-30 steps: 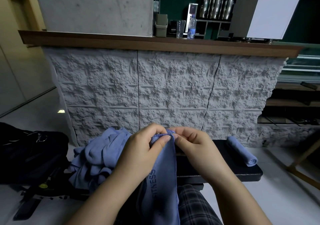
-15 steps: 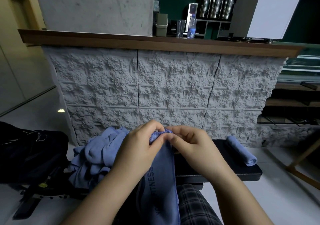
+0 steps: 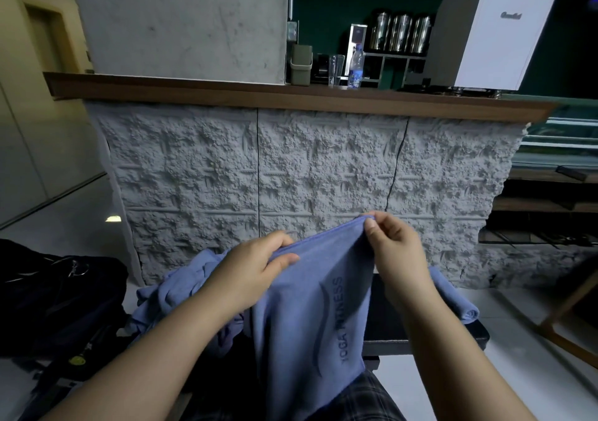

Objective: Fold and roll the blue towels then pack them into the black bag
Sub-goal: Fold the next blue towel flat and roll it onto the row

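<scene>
The left hand (image 3: 255, 271) and right hand (image 3: 396, 252) were apart, each pinching the top edge of a blue towel (image 3: 310, 317) hanging between them. Soft, light and limp, it looked best held by its corners. Left of the left hand lay the towel heap (image 3: 181, 288), and beyond it the black bag (image 3: 58, 294).

**What stays out of sight**

The hanging blue towel printed "YOGA FITNESS" (image 3: 310, 317) runs off the bottom edge, so its lower hem is unseen. The right hand (image 3: 396, 255) covers much of the rolled blue towel (image 3: 453, 297) on the black padded bench (image 3: 404, 326). The left hand (image 3: 249, 275) hides part of the crumpled blue towel heap (image 3: 174, 291). The black fabric bag (image 3: 55, 297) is cut off at the left edge, its opening too dark to make out.
</scene>
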Tool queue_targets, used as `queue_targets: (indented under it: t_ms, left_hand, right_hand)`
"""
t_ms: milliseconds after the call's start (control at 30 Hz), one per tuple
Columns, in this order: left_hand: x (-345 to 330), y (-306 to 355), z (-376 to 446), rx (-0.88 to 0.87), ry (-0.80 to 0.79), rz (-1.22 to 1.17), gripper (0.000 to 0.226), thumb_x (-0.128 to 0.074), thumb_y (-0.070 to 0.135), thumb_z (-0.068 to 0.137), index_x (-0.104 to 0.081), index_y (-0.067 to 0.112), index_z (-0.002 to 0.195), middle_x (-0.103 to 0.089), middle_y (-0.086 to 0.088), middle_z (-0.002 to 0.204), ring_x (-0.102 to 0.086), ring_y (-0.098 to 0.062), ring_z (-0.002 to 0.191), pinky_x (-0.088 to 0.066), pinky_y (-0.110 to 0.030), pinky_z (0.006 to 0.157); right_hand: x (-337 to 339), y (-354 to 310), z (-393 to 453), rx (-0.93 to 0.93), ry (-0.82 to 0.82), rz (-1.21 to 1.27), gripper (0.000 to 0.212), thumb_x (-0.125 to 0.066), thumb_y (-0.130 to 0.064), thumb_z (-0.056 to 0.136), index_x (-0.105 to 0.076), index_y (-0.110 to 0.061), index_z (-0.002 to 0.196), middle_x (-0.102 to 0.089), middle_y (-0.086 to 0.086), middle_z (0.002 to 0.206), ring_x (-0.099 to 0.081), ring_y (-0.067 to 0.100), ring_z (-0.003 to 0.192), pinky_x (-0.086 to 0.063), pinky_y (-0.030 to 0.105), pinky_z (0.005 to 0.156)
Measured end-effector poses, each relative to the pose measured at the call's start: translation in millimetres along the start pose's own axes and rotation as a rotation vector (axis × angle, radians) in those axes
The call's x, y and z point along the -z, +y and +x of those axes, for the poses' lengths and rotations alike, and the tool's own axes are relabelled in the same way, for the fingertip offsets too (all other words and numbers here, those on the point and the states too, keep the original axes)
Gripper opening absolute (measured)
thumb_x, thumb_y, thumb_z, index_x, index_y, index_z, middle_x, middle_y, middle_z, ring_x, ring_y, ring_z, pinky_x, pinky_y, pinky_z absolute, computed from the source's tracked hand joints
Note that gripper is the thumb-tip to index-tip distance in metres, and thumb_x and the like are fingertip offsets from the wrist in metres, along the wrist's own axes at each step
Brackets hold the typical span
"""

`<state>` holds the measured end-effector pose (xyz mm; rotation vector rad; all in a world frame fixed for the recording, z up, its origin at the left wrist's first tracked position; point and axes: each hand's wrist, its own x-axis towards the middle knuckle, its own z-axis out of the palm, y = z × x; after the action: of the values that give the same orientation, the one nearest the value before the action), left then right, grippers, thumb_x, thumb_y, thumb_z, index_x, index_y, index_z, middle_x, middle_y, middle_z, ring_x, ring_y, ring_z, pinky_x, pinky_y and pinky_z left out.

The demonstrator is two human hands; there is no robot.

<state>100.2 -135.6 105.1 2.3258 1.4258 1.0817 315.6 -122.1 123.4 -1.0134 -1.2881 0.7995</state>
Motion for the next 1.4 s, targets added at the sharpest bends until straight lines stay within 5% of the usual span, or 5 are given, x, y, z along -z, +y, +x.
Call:
queue_targets:
  t_ms: [400, 800, 1000, 1133, 1400]
  left_hand:
    - [71.6, -39.9, 6.3, -0.090, -0.132, 0.523, 0.058, -0.010, 0.083, 0.071, -0.039, 0.033, 0.068, -0.047, 0.013, 0.057, -0.054, -0.012, 0.064, -0.030, -0.028, 0.071]
    - [79.0, -34.5, 12.3, 0.158, 0.297, 0.529, 0.024, -0.070, 0.014, 0.082, -0.059, 0.002, 0.099, -0.048, -0.011, 0.102, -0.056, -0.030, 0.073, -0.039, -0.031, 0.062]
    - [82.0, -36.0, 16.7, 0.125, 0.377, 0.497, 0.008, -0.068, 0.002, 0.081, -0.063, -0.004, 0.078, -0.041, -0.004, 0.090, -0.040, -0.012, 0.070, -0.030, -0.021, 0.068]
    - [83.1, -41.8, 12.3, 0.182, 0.435, 0.571, 0.011, -0.077, 0.008, 0.071, -0.067, 0.004, 0.069, -0.044, -0.008, 0.085, -0.028, -0.021, 0.080, -0.030, -0.034, 0.070]
    - [86.3, -62.0, 4.2, 0.391, 0.315, 0.110, 0.024, -0.074, 0.016, 0.078, -0.055, 0.013, 0.063, -0.055, -0.004, 0.058, -0.050, -0.020, 0.058, -0.034, -0.029, 0.055]
  right_hand:
    - [62.7, 10.9, 40.5, -0.065, 0.276, -0.205, 0.015, -0.048, -0.018, 0.098, -0.061, -0.013, 0.095, -0.058, -0.006, 0.075, -0.049, 0.009, 0.072, -0.037, 0.026, 0.065]
    - [55.6, 1.6, 30.9, 0.064, 0.236, -0.398, 0.014, -0.050, -0.011, 0.096, -0.060, -0.005, 0.089, -0.059, 0.005, 0.079, -0.050, 0.015, 0.079, -0.035, 0.029, 0.067]
    - [55.4, -7.5, 28.1, 0.102, 0.231, -0.446, 0.017, -0.049, -0.014, 0.097, -0.055, -0.008, 0.083, -0.052, -0.005, 0.068, -0.044, 0.003, 0.063, -0.030, 0.012, 0.054]
    - [54.1, -7.2, 25.4, 0.090, 0.219, -0.445, 0.016, -0.049, -0.015, 0.097, -0.056, -0.008, 0.084, -0.054, -0.001, 0.070, -0.046, 0.008, 0.065, -0.034, 0.027, 0.058]
    - [50.1, 18.7, 25.0, -0.087, 0.177, -0.426, 0.024, -0.048, -0.019, 0.098, -0.052, -0.012, 0.075, -0.053, 0.003, 0.069, -0.045, 0.014, 0.065, -0.033, 0.029, 0.057]
